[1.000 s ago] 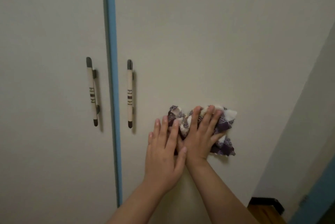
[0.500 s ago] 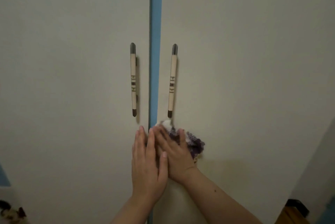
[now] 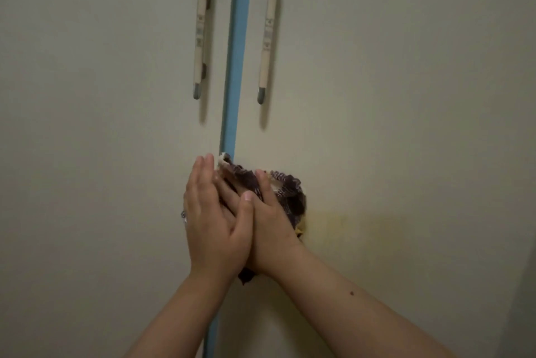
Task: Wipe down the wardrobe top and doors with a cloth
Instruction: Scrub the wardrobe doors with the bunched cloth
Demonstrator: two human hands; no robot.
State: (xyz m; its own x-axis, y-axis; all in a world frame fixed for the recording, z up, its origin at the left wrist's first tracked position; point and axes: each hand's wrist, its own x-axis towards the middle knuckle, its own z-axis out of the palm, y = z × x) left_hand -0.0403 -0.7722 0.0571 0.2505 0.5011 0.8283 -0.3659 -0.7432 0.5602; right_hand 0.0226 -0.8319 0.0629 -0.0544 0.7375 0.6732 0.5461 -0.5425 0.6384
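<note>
Two cream wardrobe doors fill the view, the left door (image 3: 101, 154) and the right door (image 3: 406, 125), with a blue strip (image 3: 236, 53) between them. A purple and white patterned cloth (image 3: 285, 193) is pressed flat against the doors just below the handles, across the blue strip. My right hand (image 3: 269, 230) lies flat on the cloth. My left hand (image 3: 214, 221) lies partly over the right hand, its fingers also on the cloth's left part. Most of the cloth is hidden under both hands.
Two slim vertical handles hang above the hands, the left handle (image 3: 200, 27) and the right handle (image 3: 268, 29). A faint yellowish patch (image 3: 342, 222) shows on the right door beside the cloth. A darker edge runs down the far right.
The cloth and both hands slid left from the middle of the right door to the blue strip. The left hand now overlaps the right hand. The view has come closer and lower.
</note>
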